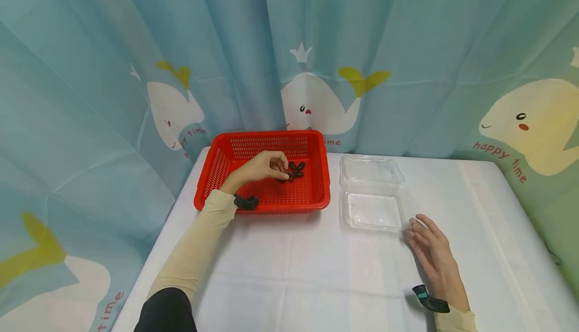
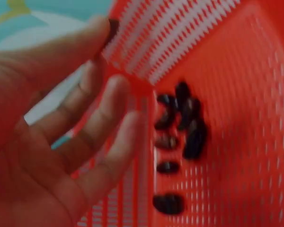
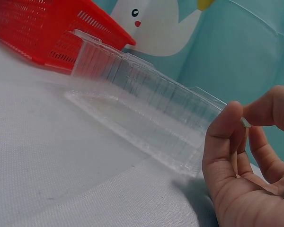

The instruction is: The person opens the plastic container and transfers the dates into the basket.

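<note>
My left hand (image 1: 262, 167) reaches into a red plastic basket (image 1: 289, 206). In the left wrist view, its thumb and forefinger pinch a small dark brown piece (image 2: 113, 30), mostly hidden by the fingers. Several glossy, dark, date-like oval fruits (image 2: 195, 139) lie on the basket floor beside that hand. A clear plastic clamshell box (image 1: 375, 228) stands opened out right of the basket, its lid (image 1: 368, 169) laid back. My right hand (image 1: 431, 251) is at the box's near right corner; in the right wrist view its thumb and forefinger pinch the box's rim.
A white cloth (image 1: 316, 271) covers the table. Behind the basket and box hangs a blue-green curtain (image 1: 253, 45) printed with whales, which also runs along both sides. The basket's walls rise around the fruits.
</note>
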Demonstrator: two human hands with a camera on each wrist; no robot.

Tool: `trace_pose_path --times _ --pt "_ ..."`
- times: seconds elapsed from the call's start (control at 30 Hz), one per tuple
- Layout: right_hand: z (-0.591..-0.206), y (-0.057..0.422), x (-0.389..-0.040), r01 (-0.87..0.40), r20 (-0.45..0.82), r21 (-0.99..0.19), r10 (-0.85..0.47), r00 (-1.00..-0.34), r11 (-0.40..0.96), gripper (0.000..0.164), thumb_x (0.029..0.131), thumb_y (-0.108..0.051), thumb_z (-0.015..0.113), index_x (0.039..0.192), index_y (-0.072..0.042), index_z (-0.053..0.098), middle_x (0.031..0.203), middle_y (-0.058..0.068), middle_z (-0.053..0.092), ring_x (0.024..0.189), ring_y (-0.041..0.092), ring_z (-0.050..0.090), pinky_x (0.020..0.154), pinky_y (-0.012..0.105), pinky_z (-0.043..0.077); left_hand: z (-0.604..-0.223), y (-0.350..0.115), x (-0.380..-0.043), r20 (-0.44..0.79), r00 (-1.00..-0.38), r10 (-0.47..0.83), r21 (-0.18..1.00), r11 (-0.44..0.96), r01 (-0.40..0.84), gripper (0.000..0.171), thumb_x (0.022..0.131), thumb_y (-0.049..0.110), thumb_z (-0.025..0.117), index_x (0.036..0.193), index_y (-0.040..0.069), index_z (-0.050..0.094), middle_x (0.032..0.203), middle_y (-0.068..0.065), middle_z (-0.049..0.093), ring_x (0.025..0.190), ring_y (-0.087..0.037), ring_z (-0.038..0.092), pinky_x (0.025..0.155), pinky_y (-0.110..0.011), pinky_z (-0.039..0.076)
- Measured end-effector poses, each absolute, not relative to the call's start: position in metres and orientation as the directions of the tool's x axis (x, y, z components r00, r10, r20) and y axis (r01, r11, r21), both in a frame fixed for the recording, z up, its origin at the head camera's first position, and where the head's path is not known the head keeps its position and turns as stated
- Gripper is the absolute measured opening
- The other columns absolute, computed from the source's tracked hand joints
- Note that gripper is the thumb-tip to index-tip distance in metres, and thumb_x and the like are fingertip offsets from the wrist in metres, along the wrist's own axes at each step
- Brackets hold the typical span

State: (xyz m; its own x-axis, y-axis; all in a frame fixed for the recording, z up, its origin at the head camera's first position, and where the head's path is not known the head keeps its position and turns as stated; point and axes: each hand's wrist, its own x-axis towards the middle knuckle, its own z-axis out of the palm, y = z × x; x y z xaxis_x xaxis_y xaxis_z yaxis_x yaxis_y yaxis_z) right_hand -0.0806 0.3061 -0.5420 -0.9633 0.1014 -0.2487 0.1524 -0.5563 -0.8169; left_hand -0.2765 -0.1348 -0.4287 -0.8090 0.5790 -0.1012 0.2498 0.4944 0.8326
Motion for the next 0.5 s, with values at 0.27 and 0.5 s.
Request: trace_pose_path --times 0.27,0.5 --pt "-0.544 0.306 -0.081 0.152 -0.254 -0.819 0.112 -0.961 -0.553 0.027 0.106 -0.003 0.053 0.127 -0.018 0.06 0.105 -0.006 0.068 0.089 0.006 0.067 0.082 0.018 0.057 -0.433 -0.149 -0.298 -0.2 -0.767 0.61 0.791 0.562 0.242 0.017 0.09 0.008 0.081 0.098 0.006 0.066 0.093 -0.002 0.067 0.09 -0.02 0.063 0.081 -0.036 0.054" --pt "-0.543 0.307 -0.081 0.149 -0.249 -0.817 0.106 -0.963 -0.557 0.027 0.106 -0.003 0.053 0.128 -0.018 0.06 0.105 -0.006 0.068 0.089 0.006 0.068 0.082 0.018 0.057 -0.441 -0.158 -0.31 -0.296 -0.757 0.582 0.723 0.654 0.221 0.016 0.091 0.009 0.08 0.096 0.005 0.066 0.086 -0.004 0.065 0.08 -0.02 0.059 0.075 -0.034 0.051"
